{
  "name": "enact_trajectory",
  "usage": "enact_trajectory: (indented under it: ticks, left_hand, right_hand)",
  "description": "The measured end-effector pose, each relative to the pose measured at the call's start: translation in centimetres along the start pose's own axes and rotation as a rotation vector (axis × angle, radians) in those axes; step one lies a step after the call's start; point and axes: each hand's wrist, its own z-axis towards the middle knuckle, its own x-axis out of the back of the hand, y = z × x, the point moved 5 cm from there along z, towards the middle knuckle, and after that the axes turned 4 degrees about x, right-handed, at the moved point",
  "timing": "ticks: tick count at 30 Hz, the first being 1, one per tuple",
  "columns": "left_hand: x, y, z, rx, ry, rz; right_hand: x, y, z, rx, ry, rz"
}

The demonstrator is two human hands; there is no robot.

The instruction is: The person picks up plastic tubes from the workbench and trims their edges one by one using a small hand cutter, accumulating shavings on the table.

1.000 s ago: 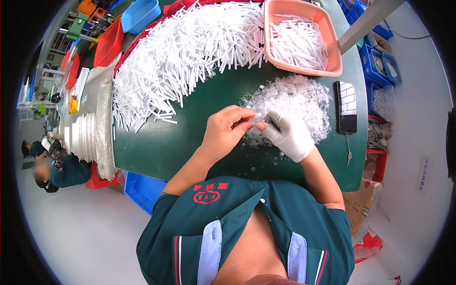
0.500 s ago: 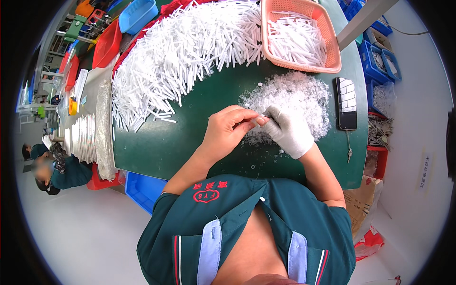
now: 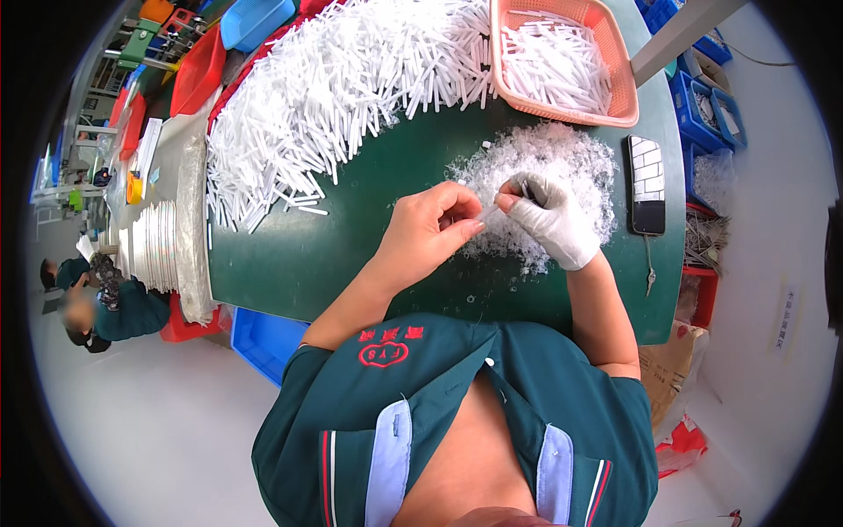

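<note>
1. Pinching one small whitish piece (image 3: 488, 212) with my bare left hand (image 3: 423, 230) and white-gloved right hand (image 3: 562, 227), I'm working at the edge of a heap of clear plastic curls (image 3: 575, 167).
2. A peach-coloured perforated plastic basket (image 3: 624, 83) is holding slim white sticks (image 3: 558, 66) beyond the heap.

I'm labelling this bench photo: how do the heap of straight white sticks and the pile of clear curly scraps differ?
The heap of straight white sticks is larger than the pile of clear curly scraps. The heap looks opaque, the pile translucent. The heap curves in a band; the pile forms a mound. Both consist of loose pieces.
</note>
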Motion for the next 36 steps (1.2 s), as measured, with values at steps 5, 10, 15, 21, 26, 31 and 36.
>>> enact_trajectory:
  ticks: [5, 10, 15, 21, 26, 31, 36]
  left_hand:
    - [0.8, -0.6, -0.2, 0.030, 0.087, -0.124]
    - [0.8, -0.8, -0.2, 0.023, 0.089, -0.120]
    - [0.3, -0.7, -0.2, 0.031, 0.078, -0.132]
    - [0.3, -0.8, 0.1, 0.037, 0.070, -0.172]
    - [1.0, -1.4, 0.3, 0.045, 0.099, -0.217]
    - [2.4, -2.9, 0.8, 0.021, 0.151, -0.239]
    - [6.6, -3.3, 2.6, -0.108, 0.441, 0.541]
  right_hand:
    - [1.8, 0.4, -0.1, -0.176, 0.189, 0.148]
    - [1.5, 1.3, 0.1, -0.226, 0.149, 0.383]
    - [1.3, 1.5, 0.0, -0.238, 0.137, 0.420]
    - [1.0, 1.6, 0.1, -0.237, 0.132, 0.428]
    - [0.6, 1.5, 0.7, -0.222, 0.080, 0.247]
    - [0.6, 0.8, 0.6, -0.361, -0.112, 0.225]
    - [4.2, -2.0, 3.4, -0.139, 0.176, 0.453]
